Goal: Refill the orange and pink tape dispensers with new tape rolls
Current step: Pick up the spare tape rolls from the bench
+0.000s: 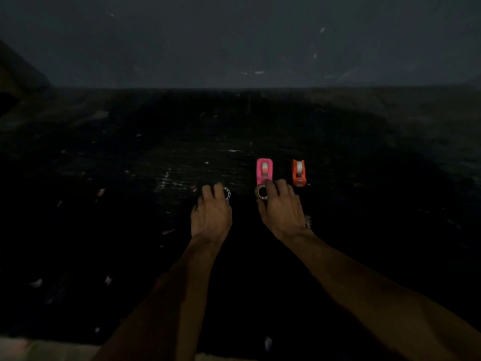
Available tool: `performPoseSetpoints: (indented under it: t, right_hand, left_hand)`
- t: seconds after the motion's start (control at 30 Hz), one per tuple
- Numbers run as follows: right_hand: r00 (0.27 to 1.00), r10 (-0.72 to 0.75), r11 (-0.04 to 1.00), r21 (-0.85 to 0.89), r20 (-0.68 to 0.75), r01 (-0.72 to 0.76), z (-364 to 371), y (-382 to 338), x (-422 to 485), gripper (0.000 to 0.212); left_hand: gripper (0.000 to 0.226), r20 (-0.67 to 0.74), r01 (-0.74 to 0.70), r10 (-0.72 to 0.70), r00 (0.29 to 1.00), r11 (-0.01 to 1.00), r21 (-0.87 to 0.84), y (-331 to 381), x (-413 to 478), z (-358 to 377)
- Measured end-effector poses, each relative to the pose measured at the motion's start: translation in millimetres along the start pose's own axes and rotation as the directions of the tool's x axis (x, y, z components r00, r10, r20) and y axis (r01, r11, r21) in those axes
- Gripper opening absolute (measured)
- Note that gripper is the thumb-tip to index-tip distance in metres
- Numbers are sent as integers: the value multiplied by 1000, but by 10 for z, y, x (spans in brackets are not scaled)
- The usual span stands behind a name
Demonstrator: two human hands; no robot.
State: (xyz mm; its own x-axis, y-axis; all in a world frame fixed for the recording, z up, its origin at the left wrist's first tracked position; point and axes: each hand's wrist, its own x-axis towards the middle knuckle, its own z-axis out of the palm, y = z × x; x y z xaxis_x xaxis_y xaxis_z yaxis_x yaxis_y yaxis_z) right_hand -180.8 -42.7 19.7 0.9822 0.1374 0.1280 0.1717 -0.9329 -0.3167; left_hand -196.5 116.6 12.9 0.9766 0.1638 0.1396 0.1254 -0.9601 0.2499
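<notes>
Our left hand (211, 212) closes on spool ring (227, 193); right hand (279, 204) grips second ring (262, 192) just before pink dispenser (264, 171) (orange dispenser (298, 172) beside), seemingly old cores removed.

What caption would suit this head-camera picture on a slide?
In dim light, the left hand and right hand each reach a tape roll before the pink dispenser and orange dispenser.
</notes>
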Motion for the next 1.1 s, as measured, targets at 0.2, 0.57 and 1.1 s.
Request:
performPoseSetpoints:
  t: [0.2, 0.57, 1.1]
  right_hand:
    - [999, 26, 999, 30, 22, -27, 349, -410, 697, 55]
    - [978, 153, 985, 59, 144, -163, 965, -519, 1647, 51]
    - [936, 196, 981, -65, 292, -185, 1406, -311, 1925, 51]
  left_hand:
    - [41, 63, -25, 24, 998, 1000, 11, -476, 693, 107]
    - [41, 222, -87, 87, 971, 996, -9, -689, 1763, 737]
    - [45, 329, -170, 156, 931, 985, 13, -713, 2103, 1112]
